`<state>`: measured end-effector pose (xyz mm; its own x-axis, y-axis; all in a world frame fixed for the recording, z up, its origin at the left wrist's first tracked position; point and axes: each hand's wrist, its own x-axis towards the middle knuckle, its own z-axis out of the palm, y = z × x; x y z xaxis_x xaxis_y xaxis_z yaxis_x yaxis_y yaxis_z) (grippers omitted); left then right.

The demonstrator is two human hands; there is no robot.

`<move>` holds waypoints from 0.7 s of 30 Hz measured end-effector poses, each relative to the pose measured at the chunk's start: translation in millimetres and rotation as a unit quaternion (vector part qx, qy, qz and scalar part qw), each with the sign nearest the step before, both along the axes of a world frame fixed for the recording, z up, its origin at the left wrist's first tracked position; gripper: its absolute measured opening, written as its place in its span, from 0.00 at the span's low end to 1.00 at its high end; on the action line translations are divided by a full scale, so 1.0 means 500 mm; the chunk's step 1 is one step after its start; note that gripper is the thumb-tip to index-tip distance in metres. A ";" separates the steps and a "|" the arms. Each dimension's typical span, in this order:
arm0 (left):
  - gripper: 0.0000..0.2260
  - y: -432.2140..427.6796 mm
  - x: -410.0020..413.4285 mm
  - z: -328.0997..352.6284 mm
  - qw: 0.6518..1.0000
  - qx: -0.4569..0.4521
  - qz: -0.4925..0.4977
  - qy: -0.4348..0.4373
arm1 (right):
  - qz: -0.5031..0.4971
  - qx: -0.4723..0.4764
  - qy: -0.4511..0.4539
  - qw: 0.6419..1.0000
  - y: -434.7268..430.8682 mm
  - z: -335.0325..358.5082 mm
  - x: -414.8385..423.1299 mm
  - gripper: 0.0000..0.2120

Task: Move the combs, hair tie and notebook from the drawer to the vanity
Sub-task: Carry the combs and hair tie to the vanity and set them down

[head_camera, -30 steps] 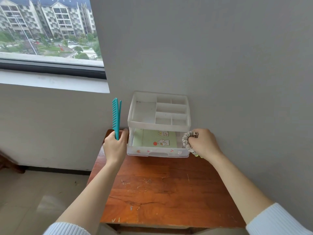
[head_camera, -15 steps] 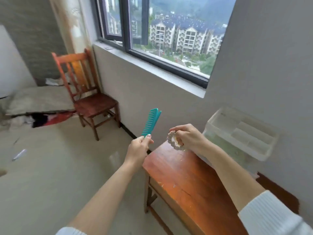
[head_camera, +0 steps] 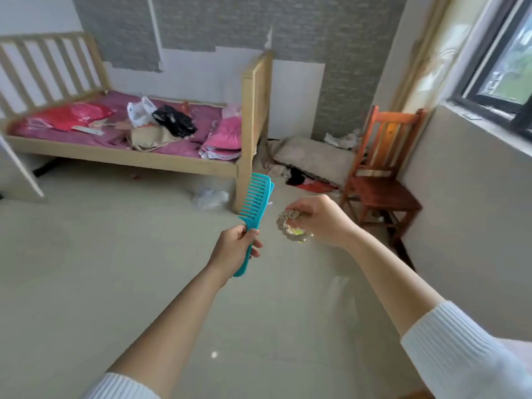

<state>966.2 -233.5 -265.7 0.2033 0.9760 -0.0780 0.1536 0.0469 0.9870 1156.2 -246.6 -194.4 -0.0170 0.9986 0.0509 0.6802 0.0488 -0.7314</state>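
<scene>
My left hand [head_camera: 234, 249] grips the handles of two teal combs [head_camera: 254, 207] held together, teeth pointing left, tips tilted up and to the right. My right hand [head_camera: 321, 218] holds a beige fabric hair tie [head_camera: 285, 227] pinched in its fingers, with something small and yellow-green beside it. Both hands are out in front of me over open floor. The drawer unit, the notebook and the table are out of view.
A wooden bed [head_camera: 253, 110] with pink bedding and bags stands ahead at the left. A red-brown wooden chair [head_camera: 383, 180] sits by the right wall under the window [head_camera: 501, 67]. Bedding and clothes [head_camera: 311, 159] lie on the floor between them. Pale tiled floor [head_camera: 115, 269] spreads below my arms.
My view has swung left, away from the table and drawer unit toward the bed. Both hands kept their hold on the combs and the hair tie throughout.
</scene>
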 end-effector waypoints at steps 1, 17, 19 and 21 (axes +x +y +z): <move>0.08 0.022 -0.078 0.002 1.000 0.002 0.021 0.005 | 0.013 0.005 0.011 1.000 0.039 0.000 -0.075 0.09; 0.07 0.361 -1.148 0.038 0.929 0.023 0.368 0.033 | 0.287 -0.038 0.133 0.948 0.601 0.015 -1.198 0.12; 0.07 0.444 -1.251 0.035 0.914 0.029 0.404 0.024 | 0.300 -0.034 0.141 0.943 0.694 0.008 -1.317 0.11; 0.07 0.527 -1.348 0.034 0.897 0.026 0.441 0.003 | 0.308 -0.034 0.152 0.938 0.790 0.007 -1.430 0.09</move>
